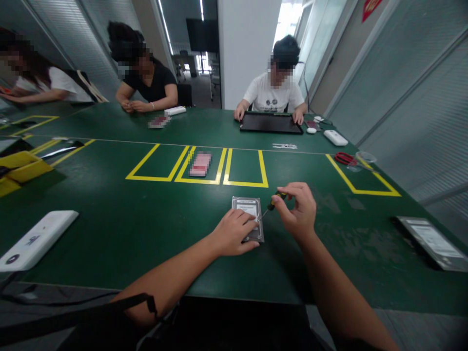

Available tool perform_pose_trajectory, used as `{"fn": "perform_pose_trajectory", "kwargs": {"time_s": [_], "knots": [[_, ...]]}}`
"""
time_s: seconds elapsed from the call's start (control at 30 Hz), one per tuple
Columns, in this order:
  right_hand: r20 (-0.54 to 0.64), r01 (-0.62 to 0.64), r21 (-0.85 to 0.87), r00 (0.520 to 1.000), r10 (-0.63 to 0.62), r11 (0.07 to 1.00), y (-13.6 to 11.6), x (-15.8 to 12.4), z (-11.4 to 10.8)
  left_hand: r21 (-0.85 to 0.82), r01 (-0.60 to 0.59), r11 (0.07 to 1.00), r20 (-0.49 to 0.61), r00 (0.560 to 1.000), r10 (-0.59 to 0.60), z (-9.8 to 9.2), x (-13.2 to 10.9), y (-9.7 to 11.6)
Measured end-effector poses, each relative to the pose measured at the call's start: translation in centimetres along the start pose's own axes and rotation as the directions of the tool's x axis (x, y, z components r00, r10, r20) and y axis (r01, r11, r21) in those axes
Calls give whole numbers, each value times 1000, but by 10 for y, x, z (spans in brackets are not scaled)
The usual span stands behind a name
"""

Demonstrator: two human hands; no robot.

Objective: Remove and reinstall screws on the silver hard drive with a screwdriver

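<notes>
A silver hard drive [247, 202] with a white label lies on the green table in front of me. My left hand [237, 231] rests on its lower left part, fingers spread over the label and thumb along the near edge. Pinched in the fingertips of my right hand [299, 209] is a small black and yellow screwdriver [276, 200]. Its thin shaft slants down to the left, and the tip is at the drive's right edge; whether it touches a screw is too small to tell.
A second drive [435, 241] lies at the right and a white power bank [38, 240] at the left. Beyond the yellow tape outlines [246, 185] sit several people, one holding a black tray [271, 123]. Red-handled scissors [344, 158] lie at the back right.
</notes>
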State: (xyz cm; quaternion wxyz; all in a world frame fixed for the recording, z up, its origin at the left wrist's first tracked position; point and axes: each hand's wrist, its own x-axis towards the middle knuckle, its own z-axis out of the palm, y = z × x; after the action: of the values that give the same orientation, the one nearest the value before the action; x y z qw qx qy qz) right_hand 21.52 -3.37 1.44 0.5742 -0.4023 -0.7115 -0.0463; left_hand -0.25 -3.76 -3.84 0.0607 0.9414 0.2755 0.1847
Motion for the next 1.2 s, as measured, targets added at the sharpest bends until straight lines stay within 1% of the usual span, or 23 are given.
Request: {"fn": "perform_pose_trajectory", "kwargs": {"time_s": [0.2, 0.3, 0.4, 0.53, 0.7, 0.8, 0.9, 1.0, 1.1, 1.2], "knots": [[27, -37, 74, 999, 35, 997, 2, -4, 0, -11, 3, 1000, -3, 1000, -3, 1, -1, -1], [23, -4, 77, 1000, 2, 997, 2, -3, 0, -6, 3, 1000, 1, 1000, -3, 1, -1, -1], [5, 20, 35, 1000, -20, 999, 1, -1, 0, -1, 1, 1000, 4, 1000, -1, 1, 0, 0], [16, -12, 23, 1000, 12, 1000, 1, -2, 1, -1, 4, 1000, 4, 1000, -4, 1, 0, 0], [37, -51, 80, 998, 48, 995, 1, -4, 0, -6, 3, 1000, 4, 1000, -3, 1, 0, -1], [34, -9, 81, 999, 6, 997, 1, -3, 0, -5, 4, 1000, 0, 1000, -4, 1, 0, -1], [15, 27, 32, 1000, -27, 999, 0, 0, 1, -2, 4, 1000, -1, 1000, -4, 1, -1, -1], [6, 6, -1, 1000, -6, 1000, -1, 0, 1, -6, -2, 1000, -2, 1000, 2, 0, -1, 0], [17, -33, 14, 999, 33, 999, 0, -2, 1, -7, -1, 1000, -4, 1000, 1, 0, 0, -1], [32, -40, 27, 999, 40, 999, 0, -3, 0, -9, 0, 1000, -1, 1000, 0, 0, 0, -1]]}}
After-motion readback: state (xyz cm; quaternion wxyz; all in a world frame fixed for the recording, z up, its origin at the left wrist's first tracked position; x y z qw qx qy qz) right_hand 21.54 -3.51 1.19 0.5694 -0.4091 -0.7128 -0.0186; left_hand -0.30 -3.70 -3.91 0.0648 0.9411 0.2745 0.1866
